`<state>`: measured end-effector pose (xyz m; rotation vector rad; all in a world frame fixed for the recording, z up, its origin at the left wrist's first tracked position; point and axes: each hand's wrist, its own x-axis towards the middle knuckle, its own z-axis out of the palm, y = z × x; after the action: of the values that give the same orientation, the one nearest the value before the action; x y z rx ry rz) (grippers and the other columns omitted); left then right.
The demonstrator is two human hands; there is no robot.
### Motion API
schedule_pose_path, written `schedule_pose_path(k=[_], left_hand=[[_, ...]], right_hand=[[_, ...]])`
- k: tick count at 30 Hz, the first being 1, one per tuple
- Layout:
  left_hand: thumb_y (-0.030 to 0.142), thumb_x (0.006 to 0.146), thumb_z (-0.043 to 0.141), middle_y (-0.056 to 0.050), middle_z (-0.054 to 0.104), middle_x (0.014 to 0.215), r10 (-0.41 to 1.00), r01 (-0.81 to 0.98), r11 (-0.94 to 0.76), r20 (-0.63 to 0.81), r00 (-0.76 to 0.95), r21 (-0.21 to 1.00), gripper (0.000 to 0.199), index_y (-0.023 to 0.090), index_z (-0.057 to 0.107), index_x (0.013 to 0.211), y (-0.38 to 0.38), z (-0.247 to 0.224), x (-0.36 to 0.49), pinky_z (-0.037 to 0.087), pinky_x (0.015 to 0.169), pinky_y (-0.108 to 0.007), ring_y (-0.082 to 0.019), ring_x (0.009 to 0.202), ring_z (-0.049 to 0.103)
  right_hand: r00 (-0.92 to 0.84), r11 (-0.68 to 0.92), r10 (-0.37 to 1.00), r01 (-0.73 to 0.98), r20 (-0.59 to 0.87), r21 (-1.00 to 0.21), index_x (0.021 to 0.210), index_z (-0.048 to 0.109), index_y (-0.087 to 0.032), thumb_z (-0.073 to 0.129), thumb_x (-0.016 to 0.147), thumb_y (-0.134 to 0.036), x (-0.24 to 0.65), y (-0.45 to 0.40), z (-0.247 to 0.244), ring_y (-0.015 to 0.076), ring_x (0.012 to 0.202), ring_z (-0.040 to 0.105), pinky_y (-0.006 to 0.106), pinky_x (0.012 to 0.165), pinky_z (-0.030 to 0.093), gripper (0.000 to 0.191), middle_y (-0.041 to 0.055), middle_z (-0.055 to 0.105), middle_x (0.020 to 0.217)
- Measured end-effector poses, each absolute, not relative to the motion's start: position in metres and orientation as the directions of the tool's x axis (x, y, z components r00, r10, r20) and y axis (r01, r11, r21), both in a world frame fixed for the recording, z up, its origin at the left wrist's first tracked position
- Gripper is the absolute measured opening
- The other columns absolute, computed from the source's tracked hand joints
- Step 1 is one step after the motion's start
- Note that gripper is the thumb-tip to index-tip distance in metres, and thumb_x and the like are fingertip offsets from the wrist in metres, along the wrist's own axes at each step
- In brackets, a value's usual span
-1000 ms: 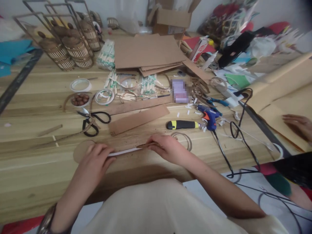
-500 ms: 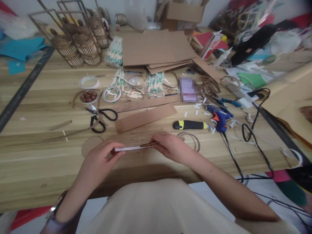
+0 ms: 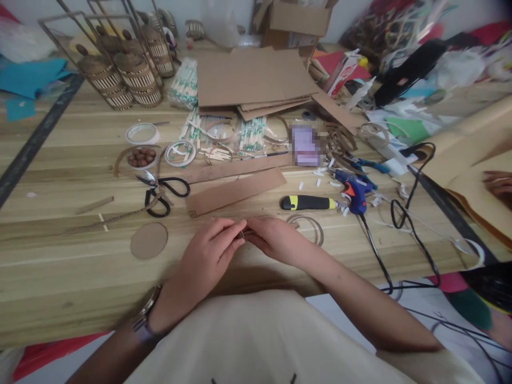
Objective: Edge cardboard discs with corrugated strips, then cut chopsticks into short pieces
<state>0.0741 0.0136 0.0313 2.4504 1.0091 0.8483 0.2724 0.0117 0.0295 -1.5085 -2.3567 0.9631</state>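
My left hand (image 3: 212, 256) and my right hand (image 3: 278, 240) meet near the table's front edge, fingertips almost touching. Both are closed on a thin brown strip (image 3: 250, 233), mostly hidden by the fingers. A cardboard disc (image 3: 149, 241) lies flat to the left of my left hand. Beyond the hands is a flat cardboard piece (image 3: 238, 192). Black-handled scissors (image 3: 157, 194) lie at its left, and a black and yellow cutter (image 3: 308, 202) at its right. Beside my right wrist rests a curled brown strip (image 3: 320, 230).
A blue glue gun (image 3: 356, 191) with a black cable lies at the right. Behind are tape rolls (image 3: 180, 153), a bowl of brown beads (image 3: 142, 157), stacked cardboard (image 3: 256, 80) and bamboo lanterns (image 3: 136, 80). Another person's hand (image 3: 500, 182) shows at the far right.
My left hand has moved right, up to my right hand. The strip's white face, visible between the hands before, is now hidden, and the cardboard disc is uncovered. The view has shifted slightly.
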Motion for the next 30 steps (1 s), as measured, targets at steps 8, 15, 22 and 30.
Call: schedule_pose_path(k=[8, 15, 22, 30], left_hand=[[0.02, 0.099, 0.053, -0.004, 0.072, 0.086, 0.644, 0.509, -0.764, 0.514, 0.567, 0.396, 0.012, 0.016, 0.059, 0.108, 0.018, 0.027, 0.081, 0.056, 0.072, -0.031, -0.018, 0.08, 0.064], [0.013, 0.097, 0.054, -0.006, 0.072, 0.089, 0.517, 0.458, -0.851, 0.561, 0.646, 0.257, 0.011, 0.013, 0.064, 0.099, 0.02, 0.026, 0.083, 0.055, 0.075, -0.033, -0.019, 0.08, 0.059], [0.011, 0.096, 0.053, -0.006, 0.073, 0.087, 0.455, 0.447, -0.879, 0.572, 0.682, 0.167, 0.016, 0.013, 0.068, 0.1, 0.022, 0.024, 0.082, 0.056, 0.075, -0.035, -0.021, 0.083, 0.062], [0.014, 0.1, 0.045, -0.005, 0.073, 0.083, 0.433, 0.439, -0.888, 0.582, 0.689, 0.141, 0.025, 0.015, 0.069, 0.095, 0.024, 0.025, 0.084, 0.056, 0.066, -0.033, -0.019, 0.073, 0.067]], right_hand=[[-0.46, 0.312, 0.865, 0.805, -0.2, -0.504, 0.091, 0.061, -0.015, 0.052, 0.097, -0.02, 0.271, 0.012, 0.03, 0.0211, 0.082, 0.064, 0.029, 0.069, 0.04, 0.012, 0.0087, 0.07, 0.086], [-0.473, 0.354, 0.867, 0.806, -0.157, -0.474, 0.086, 0.059, -0.015, 0.051, 0.098, -0.02, 0.271, 0.011, 0.029, 0.0211, 0.081, 0.061, 0.031, 0.073, 0.041, 0.015, 0.0085, 0.067, 0.082], [-0.492, 0.388, 0.868, 0.753, -0.063, -0.532, 0.087, 0.059, -0.015, 0.052, 0.096, -0.018, 0.275, 0.009, 0.02, 0.021, 0.084, 0.061, 0.032, 0.081, 0.043, 0.011, 0.0076, 0.067, 0.084], [-0.493, 0.402, 0.87, 0.684, 0.021, -0.608, 0.109, 0.063, -0.013, 0.057, 0.094, -0.02, 0.286, 0.002, 0.02, 0.0223, 0.098, 0.064, 0.035, 0.09, 0.046, 0.017, 0.0102, 0.072, 0.101]])
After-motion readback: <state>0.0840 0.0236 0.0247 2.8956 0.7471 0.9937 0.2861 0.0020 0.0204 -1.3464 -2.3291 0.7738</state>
